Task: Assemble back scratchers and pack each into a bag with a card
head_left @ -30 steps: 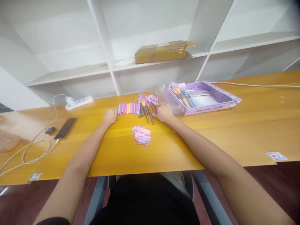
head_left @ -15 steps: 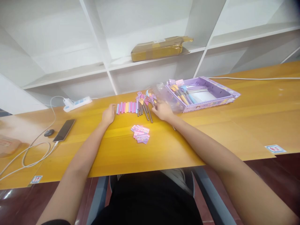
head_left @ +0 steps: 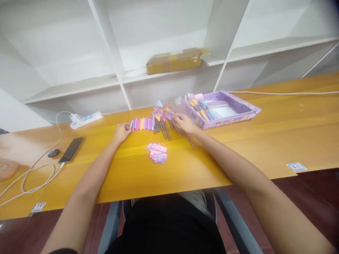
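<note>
My left hand [head_left: 122,132] is at the left end of a row of short coloured tubes [head_left: 142,124], its thumb and fingertips closed at the light-blue end tube [head_left: 131,123]. My right hand [head_left: 184,123] is closed on a back scratcher; its thin metal rod [head_left: 191,141] sticks out below the hand and the claw is partly hidden. Just left of that hand lies a pile of back scratchers [head_left: 158,117] with small hand-shaped claws in purple, pink and yellow and dark rods. Nearer to me, pink and purple printed cards [head_left: 158,153] lie in a loose stack.
A purple box [head_left: 230,120] with back scratchers in it stands right, clear plastic wrap [head_left: 178,104] against its left side. On the left are a phone [head_left: 71,150] on a cable, a mouse [head_left: 53,153] and a power strip [head_left: 86,120]. A taped parcel [head_left: 173,62] sits on the shelf behind.
My left hand has curled in against the end of the tube row. My right hand has shifted slightly, and more of the rod below it shows. The view has tilted a little.
</note>
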### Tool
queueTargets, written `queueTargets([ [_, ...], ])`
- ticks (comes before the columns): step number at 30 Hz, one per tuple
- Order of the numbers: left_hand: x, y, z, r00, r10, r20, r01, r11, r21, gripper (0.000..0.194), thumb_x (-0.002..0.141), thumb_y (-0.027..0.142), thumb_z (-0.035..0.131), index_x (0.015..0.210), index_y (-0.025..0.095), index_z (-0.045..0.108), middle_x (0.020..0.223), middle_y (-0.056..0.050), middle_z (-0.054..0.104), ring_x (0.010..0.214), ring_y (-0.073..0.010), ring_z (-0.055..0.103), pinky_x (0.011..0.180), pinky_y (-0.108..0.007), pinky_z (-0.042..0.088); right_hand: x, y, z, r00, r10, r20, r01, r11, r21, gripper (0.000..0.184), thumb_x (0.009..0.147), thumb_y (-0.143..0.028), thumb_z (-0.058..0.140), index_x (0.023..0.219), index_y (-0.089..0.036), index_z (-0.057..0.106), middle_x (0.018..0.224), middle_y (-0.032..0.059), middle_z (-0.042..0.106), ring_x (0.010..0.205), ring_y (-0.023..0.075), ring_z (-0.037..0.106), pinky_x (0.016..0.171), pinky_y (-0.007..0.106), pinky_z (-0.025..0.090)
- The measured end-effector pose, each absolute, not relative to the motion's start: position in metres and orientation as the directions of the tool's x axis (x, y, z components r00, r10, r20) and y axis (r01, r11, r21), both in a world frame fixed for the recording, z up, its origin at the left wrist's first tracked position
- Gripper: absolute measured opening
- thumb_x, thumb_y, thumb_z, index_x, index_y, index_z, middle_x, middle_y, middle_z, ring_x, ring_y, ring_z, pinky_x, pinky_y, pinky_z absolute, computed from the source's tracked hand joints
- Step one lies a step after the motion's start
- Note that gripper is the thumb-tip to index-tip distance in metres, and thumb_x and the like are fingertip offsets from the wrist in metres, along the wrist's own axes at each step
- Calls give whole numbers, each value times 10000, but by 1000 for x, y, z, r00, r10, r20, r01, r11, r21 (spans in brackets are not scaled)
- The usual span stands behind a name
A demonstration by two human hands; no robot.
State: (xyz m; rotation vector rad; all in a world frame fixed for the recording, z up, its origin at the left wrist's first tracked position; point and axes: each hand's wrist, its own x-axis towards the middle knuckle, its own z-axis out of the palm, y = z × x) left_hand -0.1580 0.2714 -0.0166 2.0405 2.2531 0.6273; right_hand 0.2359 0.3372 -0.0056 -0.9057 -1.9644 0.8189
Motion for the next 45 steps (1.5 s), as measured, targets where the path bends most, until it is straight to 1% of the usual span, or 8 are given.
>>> queueTargets([
  [7, -179, 219, 44, -132, 991, 20, 940, 119, 319, 136, 715, 303, 722, 782, 208, 792, 804, -67, 813, 750, -271, 728, 702, -327, 489, 284, 265, 36, -534, 779, 328, -69, 347, -935, 520, 1017, -741, 558, 867, -243, 565, 679, -57, 291, 577, 138, 266, 555, 291, 287],
  [13, -136, 93, 62, 31, 996, 89, 944, -58, 326, 194, 911, 375, 624, 958, 232, 747, 974, -63, 779, 884, -263, 716, 813, -358, 521, 303, 157, -3, -533, 835, 135, -209, 25, -978, 341, 949, -530, 831, 971, -201, 741, 705, -37, 450, 590, 108, 327, 561, 278, 249],
  [19, -30, 0, 9, 267, 950, 160, 883, -308, 354, 166, 1100, 313, 512, 1112, 249, 665, 1030, -56, 717, 913, -245, 698, 822, -372, 531, 281, 93, -42, -590, 795, 143, -250, -11, -968, 484, 1119, -577, 506, 1112, -187, 792, 716, -8, 523, 630, 151, 467, 649, 318, 390],
  [22, -10, 2, -18, 305, 934, 187, 849, -355, 390, 247, 1154, 329, 435, 1183, 245, 664, 1031, -61, 729, 924, -251, 707, 829, -381, 542, 278, 90, -49, -519, 846, 121, -309, -53, -950, 371, 1097, -546, 563, 1094, -208, 716, 737, -11, 567, 615, 151, 464, 614, 305, 363],
  [27, -12, 21, -38, 247, 948, 199, 786, -316, 531, 310, 1181, 371, 393, 1196, 236, 672, 1058, -76, 733, 971, -259, 699, 892, -401, 556, 281, 95, -50, -413, 905, 105, -296, -25, -955, 328, 1036, -526, 715, 957, -234, 587, 728, -33, 605, 582, 120, 436, 595, 277, 349],
  [33, -18, 18, -32, 238, 965, 110, 720, -251, 647, 303, 1180, 397, 410, 1202, 250, 674, 1002, -44, 702, 926, -232, 672, 858, -366, 526, 288, 93, -43, -536, 842, 55, -113, -6, -994, 307, 952, -485, 849, 1014, -210, 728, 945, 49, 733, 709, 135, 580, 595, 260, 419],
  [40, -19, 17, -30, 227, 973, 54, 685, -198, 701, 333, 1187, 430, 364, 1165, 259, 649, 966, -24, 676, 886, -215, 648, 832, -349, 497, 291, 100, -56, -495, 854, 161, -337, -18, -941, 389, 1082, -568, 640, 1041, -205, 776, 883, 67, 772, 599, 140, 528, 623, 321, 460],
  [45, -22, 17, -30, 249, 968, 40, 661, -200, 724, 311, 1184, 432, 374, 1161, 267, 636, 973, -25, 660, 905, -220, 643, 844, -350, 489, 291, 99, -52, -543, 833, 102, -293, -74, -953, 356, 1060, -554, 689, 1017, -208, 757, 866, 65, 775, 606, 151, 528, 620, 318, 424],
])
